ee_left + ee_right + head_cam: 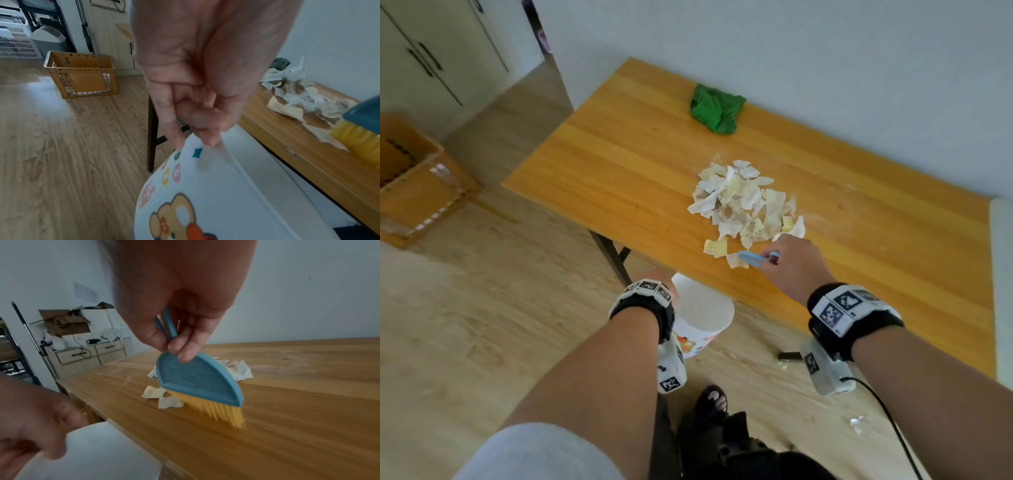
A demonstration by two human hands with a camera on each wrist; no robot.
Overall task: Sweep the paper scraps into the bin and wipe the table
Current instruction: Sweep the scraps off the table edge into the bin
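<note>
Right hand [180,308] clamped on brush [197,382] handle, bristles on table [619,161] at near edge of scraps [743,202]; left hand [197,84] pinches bin [216,194] rim, bin apparently just below table edge; cloth [717,108] near wall.

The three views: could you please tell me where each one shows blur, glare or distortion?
Head view: fairly sharp on the paper scraps, with wide-angle bending toward the edges of the table. Left wrist view: the left hand looms large and soft, with window glare on the floor. Right wrist view: the brush is reasonably clear; the left hand and the bin in the foreground are blurred.
</note>
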